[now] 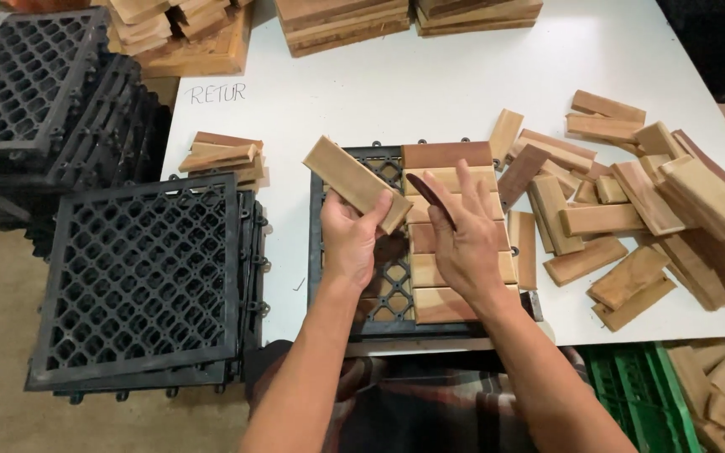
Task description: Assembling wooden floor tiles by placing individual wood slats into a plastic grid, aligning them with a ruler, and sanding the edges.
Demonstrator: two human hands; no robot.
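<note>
My left hand (pixel 352 239) grips a pale wooden slat (pixel 347 178), held tilted above the open left half of a black plastic grid tile (pixel 386 281) on the white table (pixel 430 92). My right hand (pixel 461 231) holds a thin dark reddish wood piece (pixel 432 195) between thumb and fingers, with the other fingers spread. It hovers over the tile's right half, where several wooden slats (pixel 446 155) lie side by side in a column.
Loose wooden slats (pixel 631 210) are heaped on the table's right side; a small stack (pixel 224 155) lies at left. Black grid tiles (pixel 140 277) are stacked left of the table. Finished wood tiles (pixel 341 21) sit at the back. A green crate (pixel 639 394) stands below right.
</note>
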